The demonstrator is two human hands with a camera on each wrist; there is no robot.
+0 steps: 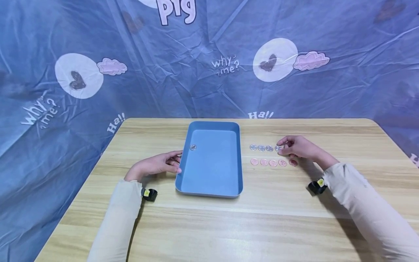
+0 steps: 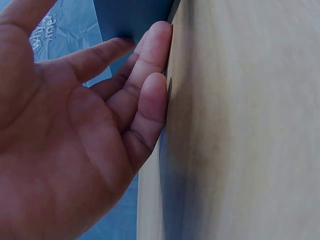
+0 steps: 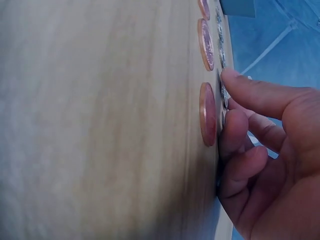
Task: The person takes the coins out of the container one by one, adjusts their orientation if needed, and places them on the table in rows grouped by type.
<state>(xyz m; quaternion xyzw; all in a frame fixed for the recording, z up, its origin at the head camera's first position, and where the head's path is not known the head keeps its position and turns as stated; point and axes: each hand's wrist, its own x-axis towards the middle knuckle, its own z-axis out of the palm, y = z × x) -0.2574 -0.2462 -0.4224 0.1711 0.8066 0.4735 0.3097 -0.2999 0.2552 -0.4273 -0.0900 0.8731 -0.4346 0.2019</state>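
In the head view, my left hand (image 1: 160,162) is at the left wall of a blue tray (image 1: 209,193), its fingertips touching the outside. The left wrist view shows this hand (image 2: 75,135) with an open palm and lightly bent fingers. A silver coin (image 1: 193,147) lies inside the tray near its left wall. To the tray's right, my right hand (image 1: 299,147) has thumb and index finger on either side of the end silver coin (image 1: 278,148), pinching its edges at the table. Beneath that hand, the nearest copper coin (image 3: 208,114) lies flat.
More silver coins (image 1: 261,148) continue the back row leftward. Several copper coins (image 1: 273,163) form a parallel row in front. The wooden table (image 1: 209,225) reaches back to a blue printed cloth (image 1: 203,87) hanging behind it.
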